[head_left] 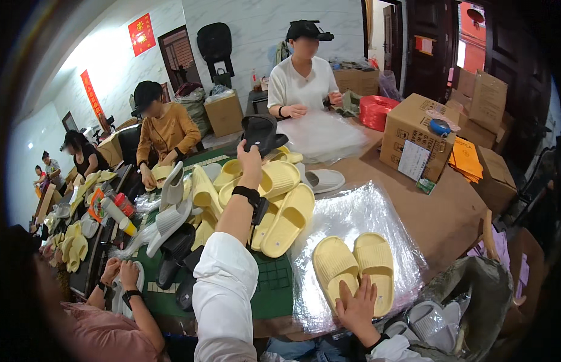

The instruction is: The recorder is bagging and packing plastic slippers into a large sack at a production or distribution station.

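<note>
My left arm stretches across the pile, and my left hand grips a black slipper held up over the far side of the heap. A pair of pale yellow slippers lies side by side on a stack of clear plastic bags. My right hand rests on the near end of this pair with its fingers stretched out. Under my left forearm lie several more yellow slippers, with grey slippers and black slippers to the left.
Across the table, a person in white sits behind more plastic bags. A cardboard box with a tape roll and a red twine roll stand right. Bagged grey slippers are at lower right. Co-workers' hands work left.
</note>
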Tool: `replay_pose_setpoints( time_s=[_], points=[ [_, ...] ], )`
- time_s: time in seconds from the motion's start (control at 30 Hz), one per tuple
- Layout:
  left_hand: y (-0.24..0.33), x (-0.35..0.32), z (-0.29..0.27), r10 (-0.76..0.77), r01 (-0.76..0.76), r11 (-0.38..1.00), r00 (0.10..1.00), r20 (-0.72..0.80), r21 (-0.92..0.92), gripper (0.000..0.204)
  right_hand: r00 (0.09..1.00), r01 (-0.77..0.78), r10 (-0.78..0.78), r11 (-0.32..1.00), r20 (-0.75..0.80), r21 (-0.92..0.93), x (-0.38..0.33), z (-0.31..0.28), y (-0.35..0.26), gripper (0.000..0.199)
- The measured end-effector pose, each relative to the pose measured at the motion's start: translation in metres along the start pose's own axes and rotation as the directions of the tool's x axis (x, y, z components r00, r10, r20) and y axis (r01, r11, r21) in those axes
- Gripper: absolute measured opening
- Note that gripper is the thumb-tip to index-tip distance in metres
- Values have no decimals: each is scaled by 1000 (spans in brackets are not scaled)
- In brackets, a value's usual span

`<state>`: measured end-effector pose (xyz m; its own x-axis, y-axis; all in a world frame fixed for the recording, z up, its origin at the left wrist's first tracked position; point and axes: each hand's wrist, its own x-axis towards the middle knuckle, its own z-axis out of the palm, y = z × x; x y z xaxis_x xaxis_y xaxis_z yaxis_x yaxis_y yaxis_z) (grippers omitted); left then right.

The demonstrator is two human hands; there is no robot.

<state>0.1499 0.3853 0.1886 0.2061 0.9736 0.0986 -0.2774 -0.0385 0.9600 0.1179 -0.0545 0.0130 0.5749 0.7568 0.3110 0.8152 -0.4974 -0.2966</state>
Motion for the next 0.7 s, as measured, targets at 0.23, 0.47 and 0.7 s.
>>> replay_pose_setpoints(
  time_s=[0.23, 0.47, 0.7],
  points=[
    [-9, 31, -63, 185, -68, 953, 902, -390, 295, 28, 1000, 6, -6, 1000, -10, 12, -4, 0, 3, 49],
    [-9, 2, -70, 33, 64, 600, 994, -105, 798, 49, 998, -12, 11, 1000, -58, -18, 1, -3, 11, 51],
    [52, -33, -116, 496, -103, -119, 855, 149, 987, 51, 999, 29, -29, 1000, -44, 8, -1, 1, -4, 51]
  ],
)
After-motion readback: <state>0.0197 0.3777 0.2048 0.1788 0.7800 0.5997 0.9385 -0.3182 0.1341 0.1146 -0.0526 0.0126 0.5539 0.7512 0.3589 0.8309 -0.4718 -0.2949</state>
